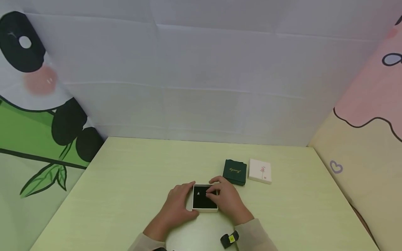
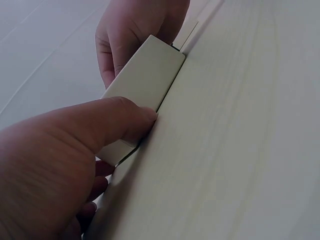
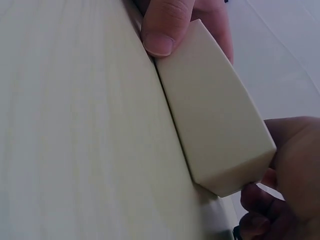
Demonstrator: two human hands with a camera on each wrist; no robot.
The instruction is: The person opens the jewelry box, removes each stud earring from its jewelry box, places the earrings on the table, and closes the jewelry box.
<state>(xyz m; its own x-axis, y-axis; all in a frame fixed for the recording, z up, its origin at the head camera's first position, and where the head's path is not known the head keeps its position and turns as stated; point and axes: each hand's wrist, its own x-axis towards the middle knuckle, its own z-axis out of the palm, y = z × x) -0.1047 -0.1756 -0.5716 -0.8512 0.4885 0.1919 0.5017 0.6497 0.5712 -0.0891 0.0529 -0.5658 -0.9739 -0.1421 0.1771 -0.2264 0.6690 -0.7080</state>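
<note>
A small white jewelry box (image 1: 205,210) with a black insert (image 1: 201,202) lies lidless on the table. On the insert's left half sits a tiny silvery star-shaped stud (image 1: 198,193). My left hand (image 1: 179,204) grips the box from the left, its thumb (image 2: 125,117) against the front wall and its fingers round the far left corner. Over the right half of the insert, my right hand (image 1: 227,198) pinches a tiny silvery piece (image 1: 207,193) with thumb and index finger, mostly hidden by the fingertips. The right wrist view shows the box's plain front wall (image 3: 212,110).
Behind my right hand lies a dark green box (image 1: 235,172) with gold lettering. To its right is a white lid (image 1: 260,170) with a pink flower print. The pale wooden table (image 1: 141,164) meets a white cloth wall (image 1: 201,69) at the back.
</note>
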